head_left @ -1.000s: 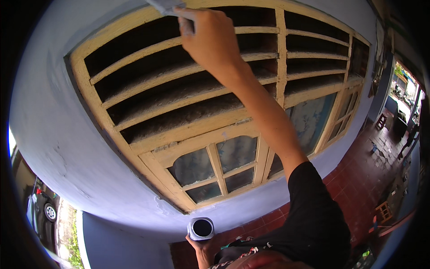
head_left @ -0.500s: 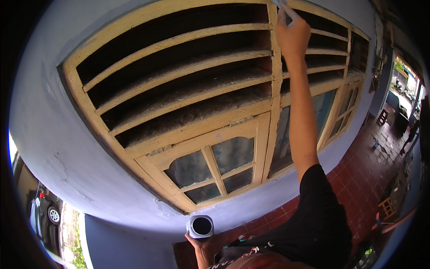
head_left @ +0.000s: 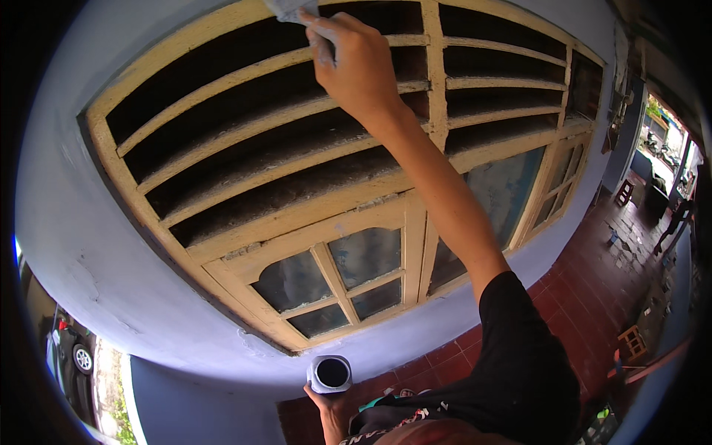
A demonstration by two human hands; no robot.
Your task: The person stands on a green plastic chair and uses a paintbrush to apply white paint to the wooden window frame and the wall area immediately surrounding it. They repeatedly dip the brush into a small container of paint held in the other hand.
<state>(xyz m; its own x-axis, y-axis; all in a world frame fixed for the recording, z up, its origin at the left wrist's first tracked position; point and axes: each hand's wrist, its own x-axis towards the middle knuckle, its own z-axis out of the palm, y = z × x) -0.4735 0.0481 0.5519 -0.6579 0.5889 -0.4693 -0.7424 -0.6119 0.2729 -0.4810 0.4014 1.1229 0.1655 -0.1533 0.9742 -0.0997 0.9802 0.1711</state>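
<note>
The floor (head_left: 586,297) is surfaced with red tiles, their joints being visible at the right. A dark stool (head_left: 625,193) is seen standing upon it toward the far end, with a small blue item (head_left: 613,236) observed nearer, among pale patches of undetermined nature. A wooden frame (head_left: 633,342) is noted closer still, its base not clearly made out.

The right hand (head_left: 360,67) grips a brush (head_left: 292,9) near the top of the yellow frame (head_left: 436,89). Below, the left hand (head_left: 330,408) holds a pot (head_left: 320,386) near the pale wall (head_left: 63,200). Red tiles (head_left: 567,304) lie right; a car (head_left: 68,348) stands far left.
</note>
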